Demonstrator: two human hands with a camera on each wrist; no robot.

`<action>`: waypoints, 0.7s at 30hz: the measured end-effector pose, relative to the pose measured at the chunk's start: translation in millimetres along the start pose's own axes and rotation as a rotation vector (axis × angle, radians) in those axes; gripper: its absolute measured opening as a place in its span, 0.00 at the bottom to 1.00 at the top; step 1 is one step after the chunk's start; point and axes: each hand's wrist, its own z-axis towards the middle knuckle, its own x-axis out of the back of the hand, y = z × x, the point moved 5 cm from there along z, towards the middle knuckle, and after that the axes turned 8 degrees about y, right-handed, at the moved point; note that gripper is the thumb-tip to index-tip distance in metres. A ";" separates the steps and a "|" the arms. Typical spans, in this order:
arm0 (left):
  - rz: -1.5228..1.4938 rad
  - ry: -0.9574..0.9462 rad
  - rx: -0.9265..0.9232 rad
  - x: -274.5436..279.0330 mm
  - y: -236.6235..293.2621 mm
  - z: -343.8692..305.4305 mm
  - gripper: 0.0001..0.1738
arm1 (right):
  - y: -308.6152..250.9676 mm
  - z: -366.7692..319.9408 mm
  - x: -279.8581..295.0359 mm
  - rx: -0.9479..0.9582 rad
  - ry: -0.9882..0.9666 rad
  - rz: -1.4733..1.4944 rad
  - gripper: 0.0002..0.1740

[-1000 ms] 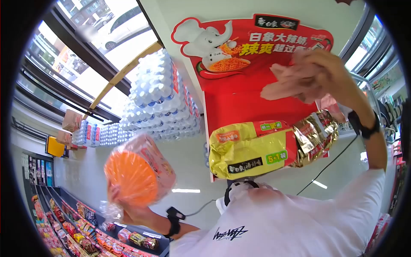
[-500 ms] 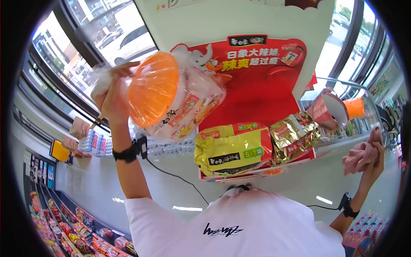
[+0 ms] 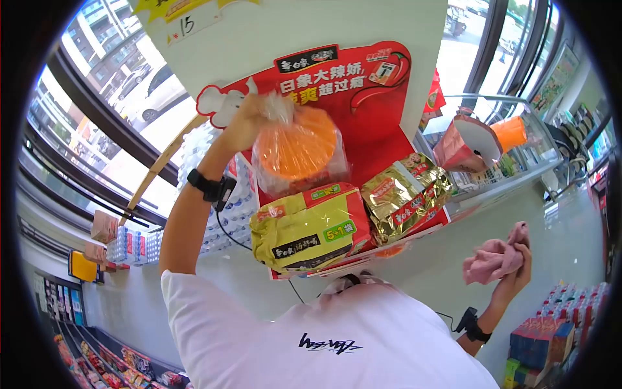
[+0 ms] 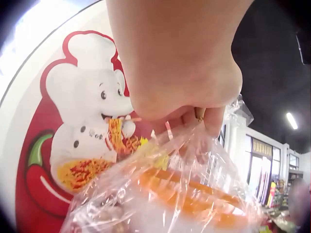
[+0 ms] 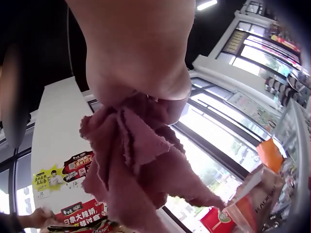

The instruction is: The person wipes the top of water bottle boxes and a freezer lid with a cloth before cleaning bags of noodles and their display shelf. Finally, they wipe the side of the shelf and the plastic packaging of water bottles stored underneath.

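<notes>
My left hand grips the gathered neck of a clear plastic bag. Inside the bag is a noodle pack with an orange bowl-like end, held over the left part of the red display stand. In the left wrist view the clear film stretches down from the fingers over an orange rim. Off to the right of the stand, my right hand holds a crumpled pink cloth. Loose folds of this cloth hang below that hand in the right wrist view.
A yellow noodle pack and a gold one lie along the stand's front. Right of it, a glass-sided case bears a pink bag and an orange item. Bottled-water packs are stacked at left.
My left hand has raised the bagged noodle pack from the lower left and swung it right over the stand. My right hand has moved from above the stand down to its right, cloth still held.
</notes>
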 end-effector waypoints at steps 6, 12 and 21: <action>0.264 -0.055 0.306 -11.3 -0.8 -29.7 0.20 | 13.0 -26.5 -16.0 -0.185 0.010 0.068 0.14; 0.581 0.135 0.108 -31.5 87.1 -55.9 0.32 | 9.3 -11.6 -42.5 -0.231 0.069 0.319 0.14; 0.943 0.578 0.170 5.8 166.3 -240.3 0.21 | 51.3 -41.2 -83.2 -0.721 0.165 1.589 0.31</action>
